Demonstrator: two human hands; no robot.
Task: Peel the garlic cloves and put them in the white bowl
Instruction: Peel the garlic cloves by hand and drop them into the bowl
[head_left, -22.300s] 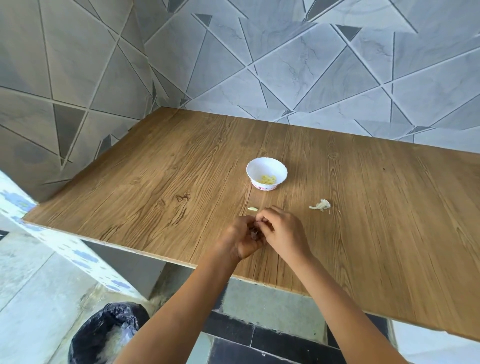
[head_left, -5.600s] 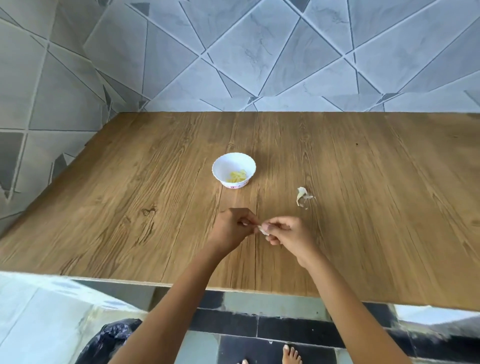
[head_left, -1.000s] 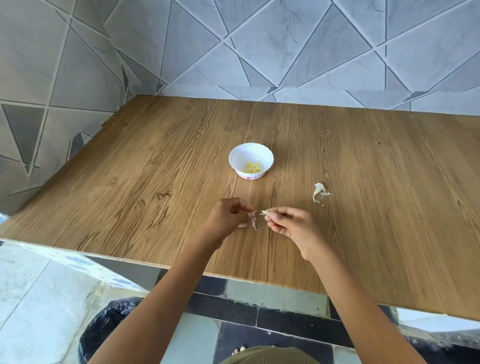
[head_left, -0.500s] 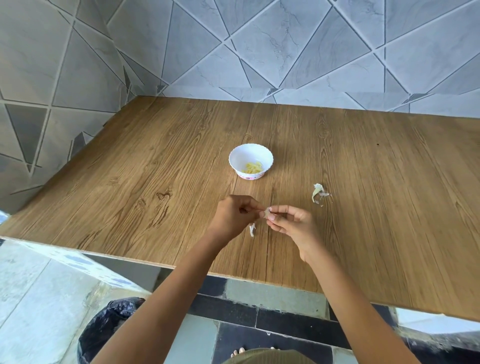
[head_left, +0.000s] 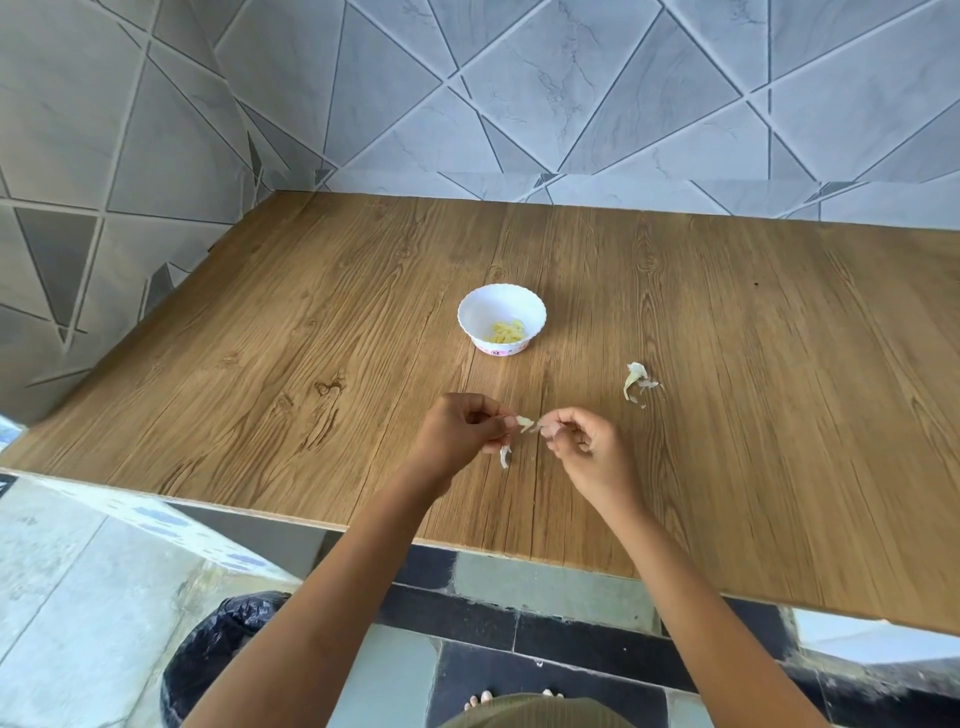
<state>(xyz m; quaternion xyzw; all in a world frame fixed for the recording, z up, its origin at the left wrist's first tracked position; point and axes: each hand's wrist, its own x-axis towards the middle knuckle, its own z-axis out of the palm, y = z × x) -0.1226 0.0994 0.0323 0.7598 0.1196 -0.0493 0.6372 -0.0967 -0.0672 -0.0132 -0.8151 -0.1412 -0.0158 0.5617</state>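
Above brown wooden table (head_left: 260, 364), near small white round bowl (head_left: 467, 312): left hand (head_left: 457, 436) and right hand (head_left: 587, 452), fingers curled, pinching one pale garlic clove (head_left: 525, 423).

Both forearms (head_left: 332, 597) were bare, from the picture's lower edge up to the left hand (head_left: 462, 434) and the right hand (head_left: 587, 449). A strip of olive-green garment (head_left: 535, 716) showed at the bottom edge, with bare toes (head_left: 480, 698) beside it.
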